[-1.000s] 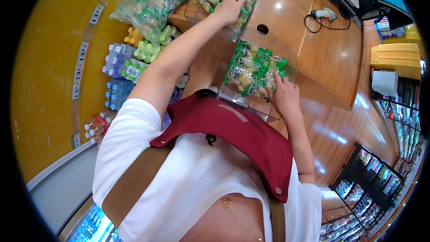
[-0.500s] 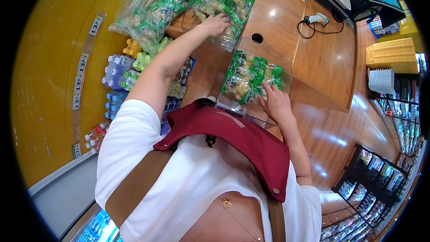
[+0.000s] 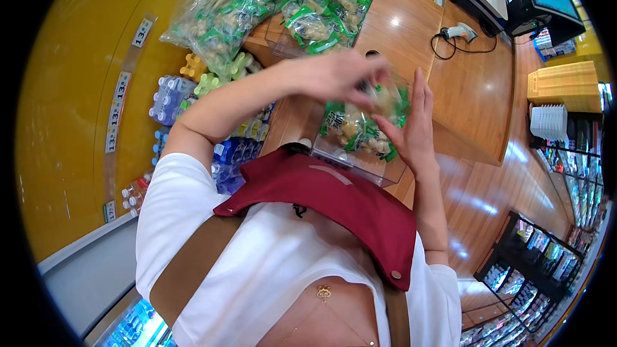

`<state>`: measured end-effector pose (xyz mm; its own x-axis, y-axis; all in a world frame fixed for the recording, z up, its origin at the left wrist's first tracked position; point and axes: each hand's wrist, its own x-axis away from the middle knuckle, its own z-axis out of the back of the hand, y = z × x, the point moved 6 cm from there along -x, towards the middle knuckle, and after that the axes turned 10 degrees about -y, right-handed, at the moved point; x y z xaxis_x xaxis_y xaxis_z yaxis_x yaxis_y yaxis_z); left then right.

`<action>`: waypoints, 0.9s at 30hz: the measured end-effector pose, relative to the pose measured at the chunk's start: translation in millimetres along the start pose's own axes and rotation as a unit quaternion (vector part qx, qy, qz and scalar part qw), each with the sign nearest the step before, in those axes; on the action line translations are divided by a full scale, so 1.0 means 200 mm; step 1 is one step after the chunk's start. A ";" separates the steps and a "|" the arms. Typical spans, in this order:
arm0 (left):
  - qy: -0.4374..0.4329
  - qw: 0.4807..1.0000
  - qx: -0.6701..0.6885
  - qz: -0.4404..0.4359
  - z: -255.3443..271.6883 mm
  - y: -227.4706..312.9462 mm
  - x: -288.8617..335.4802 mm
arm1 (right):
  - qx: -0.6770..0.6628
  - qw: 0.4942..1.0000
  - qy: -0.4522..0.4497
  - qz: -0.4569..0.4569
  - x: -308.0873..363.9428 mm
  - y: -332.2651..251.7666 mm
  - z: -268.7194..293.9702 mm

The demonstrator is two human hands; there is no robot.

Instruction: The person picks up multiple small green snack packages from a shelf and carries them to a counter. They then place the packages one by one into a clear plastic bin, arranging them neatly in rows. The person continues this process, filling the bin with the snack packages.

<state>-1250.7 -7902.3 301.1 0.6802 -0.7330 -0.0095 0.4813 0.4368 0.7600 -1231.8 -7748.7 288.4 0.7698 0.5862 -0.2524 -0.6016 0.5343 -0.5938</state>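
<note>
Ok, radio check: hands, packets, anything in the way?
Left hand blurred over nearer clear box, grip unclear. Right hand open beside its green-trimmed packets. Left hand partly blocks view of packets.

Bright indoor light left a round glare spot on the wooden counter (image 3: pixel 411 33) and pale streaks across the wood-toned floor (image 3: pixel 479 183). Motion blurred the left hand (image 3: pixel 347 78); fisheye distortion bent straight lines toward black corners.

At upper centre, the surface (image 3: pixel 408 29) leaves a lane between upper box (image 3: pixel 281 37) and scanner (image 3: pixel 461 32). Mid-frame, left hand (image 3: pixel 350 80) and right hand (image 3: pixel 414 132) crowd the lower box (image 3: pixel 347 156); upper left, a bag (image 3: pixel 225 13) blocks passage.
</note>
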 end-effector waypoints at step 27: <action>0.167 0.961 0.103 0.194 0.39 -0.63 0.11 | -0.467 0.852 0.061 -0.227 0.36 0.50 0.18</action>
<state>-1340.5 -8014.7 256.0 0.9428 -0.3115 0.1188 0.0588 0.5061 0.8605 -1244.5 -7631.2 238.0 0.9287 0.3502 0.1222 0.1531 -0.0619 -0.9863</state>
